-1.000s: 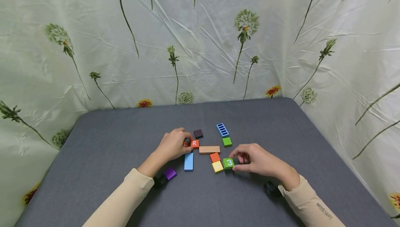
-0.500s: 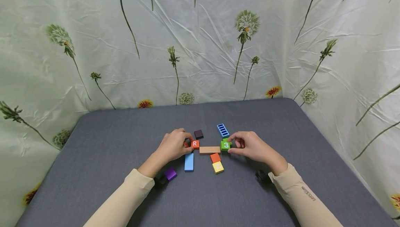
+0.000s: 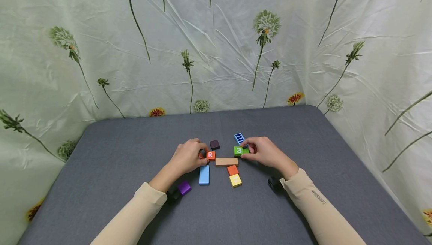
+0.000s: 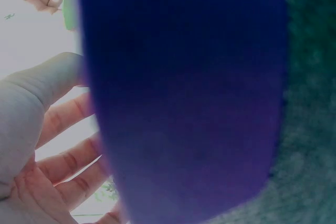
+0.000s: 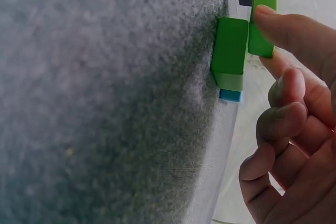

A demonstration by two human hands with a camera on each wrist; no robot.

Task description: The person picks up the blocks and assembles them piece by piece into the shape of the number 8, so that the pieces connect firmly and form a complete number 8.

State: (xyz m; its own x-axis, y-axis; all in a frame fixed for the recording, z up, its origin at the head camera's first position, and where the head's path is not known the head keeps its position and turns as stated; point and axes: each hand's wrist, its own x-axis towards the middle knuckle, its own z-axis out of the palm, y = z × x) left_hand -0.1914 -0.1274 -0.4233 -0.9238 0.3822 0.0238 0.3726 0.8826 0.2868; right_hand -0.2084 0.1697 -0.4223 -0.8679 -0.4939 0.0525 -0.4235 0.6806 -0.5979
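My left hand [image 3: 187, 157] pinches a red block marked R [image 3: 210, 156] between thumb and index finger; part of another red piece [image 3: 201, 156] shows under the fingers. In the left wrist view a purple block [image 4: 189, 98] close to the lens hides the fingertips of my left hand [image 4: 31, 145]. My right hand [image 3: 266, 153] pinches a green block marked 3 [image 3: 238, 151]. In the right wrist view my right hand [image 5: 299, 108] holds this green block [image 5: 261, 38] raised beside a second green block [image 5: 230, 45] that rests on the cloth.
A tan plank [image 3: 227, 162] lies between the hands. Nearby are a dark block [image 3: 214, 144], a striped blue block [image 3: 239, 138], a plain blue block [image 3: 204, 175], an orange block [image 3: 232, 170], a yellow block [image 3: 235, 180] and the purple block [image 3: 184, 187]. Grey cloth [image 3: 216, 215] covers the table.
My right hand has carried the green 3 block from beside the yellow block, away from me and slightly left, to the second green block. My left hand has stayed in place.
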